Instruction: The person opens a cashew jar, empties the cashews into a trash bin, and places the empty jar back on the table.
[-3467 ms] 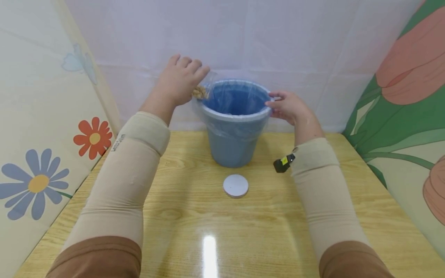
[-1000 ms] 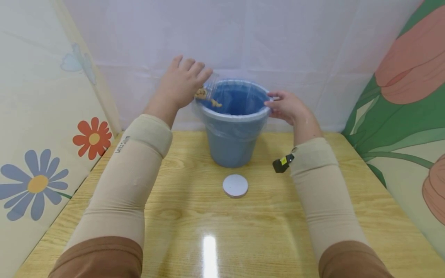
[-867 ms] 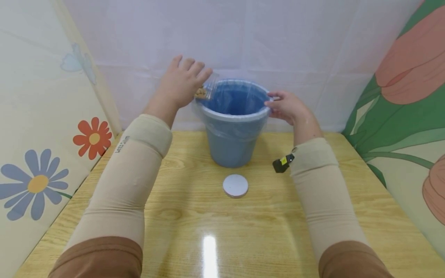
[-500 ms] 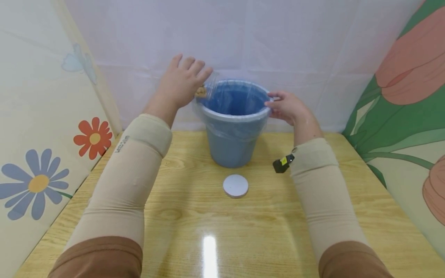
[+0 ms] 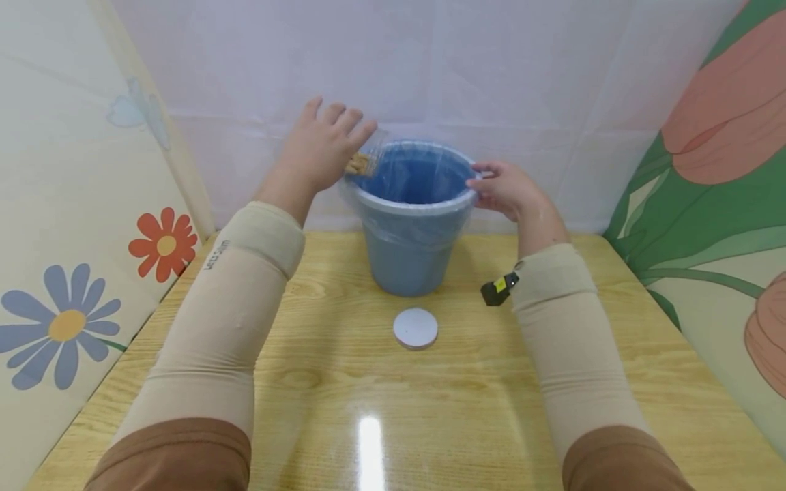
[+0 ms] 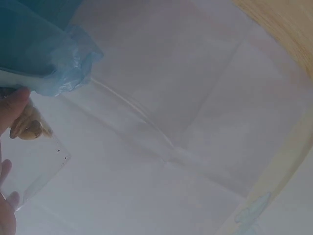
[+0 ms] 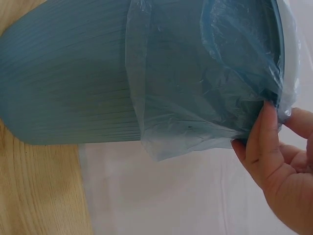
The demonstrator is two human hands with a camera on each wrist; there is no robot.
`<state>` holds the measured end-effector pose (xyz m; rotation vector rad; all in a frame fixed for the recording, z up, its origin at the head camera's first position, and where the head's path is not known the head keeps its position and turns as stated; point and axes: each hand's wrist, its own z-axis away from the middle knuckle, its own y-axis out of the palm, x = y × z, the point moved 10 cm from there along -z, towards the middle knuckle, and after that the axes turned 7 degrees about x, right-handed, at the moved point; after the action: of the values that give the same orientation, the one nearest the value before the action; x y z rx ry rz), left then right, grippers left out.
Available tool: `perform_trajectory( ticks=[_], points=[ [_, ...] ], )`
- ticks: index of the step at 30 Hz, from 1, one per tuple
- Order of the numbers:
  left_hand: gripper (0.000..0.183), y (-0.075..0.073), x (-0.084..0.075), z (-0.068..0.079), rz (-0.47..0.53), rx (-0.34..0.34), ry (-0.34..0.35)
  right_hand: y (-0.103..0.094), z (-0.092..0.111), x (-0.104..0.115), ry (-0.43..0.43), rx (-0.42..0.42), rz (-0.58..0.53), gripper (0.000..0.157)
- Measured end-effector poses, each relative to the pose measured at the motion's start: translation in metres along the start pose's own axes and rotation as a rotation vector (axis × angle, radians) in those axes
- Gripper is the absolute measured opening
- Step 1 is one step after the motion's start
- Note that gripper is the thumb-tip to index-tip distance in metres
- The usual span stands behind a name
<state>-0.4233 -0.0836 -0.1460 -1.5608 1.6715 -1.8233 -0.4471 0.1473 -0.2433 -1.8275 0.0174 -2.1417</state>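
Observation:
My left hand [image 5: 322, 146] grips a clear plastic jar [image 5: 376, 151], tilted over the left rim of a blue trash bin [image 5: 408, 245]. Small tan-brown pieces [image 5: 358, 164] lie in the jar by its mouth. In the left wrist view, the jar [image 6: 41, 166] has a few dark specks on its wall, and its brown pieces [image 6: 30, 125] are near the thumb. A thin clear bag [image 7: 181, 98] lines the bin and folds down outside. At the right rim, my right hand [image 5: 506, 189] pinches the rim and liner between thumb and fingers.
A round white lid [image 5: 415, 328] lies on the wooden table [image 5: 344, 395] in front of the bin. A white cloth [image 5: 491, 68] hangs close behind. Painted flower panels [image 5: 67, 324] flank both sides.
The left hand has shifted slightly right and tipped the jar further. About a second ago some pieces dropped from it into the bin; the rest have slid inside. The right hand stays on the rim.

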Motion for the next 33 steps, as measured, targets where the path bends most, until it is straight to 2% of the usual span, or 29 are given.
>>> perform_trajectory(
  ticks=[14, 23, 33],
  points=[
    [0.057, -0.0001, -0.0002, -0.0001, -0.004, 0.031, -0.009, -0.001, -0.0005, -0.0004, 0.003, -0.006, 0.017, 0.058],
    [0.058, -0.0015, -0.0049, -0.0008, -0.047, -0.016, 0.025, -0.0005, -0.0003, 0.0005, -0.003, -0.004, 0.009, 0.057],
    [0.057, -0.0012, -0.0049, -0.0006, -0.055, -0.014, 0.037, 0.0005, -0.0009, 0.0003, -0.003, 0.004, 0.003, 0.059]
  ],
)
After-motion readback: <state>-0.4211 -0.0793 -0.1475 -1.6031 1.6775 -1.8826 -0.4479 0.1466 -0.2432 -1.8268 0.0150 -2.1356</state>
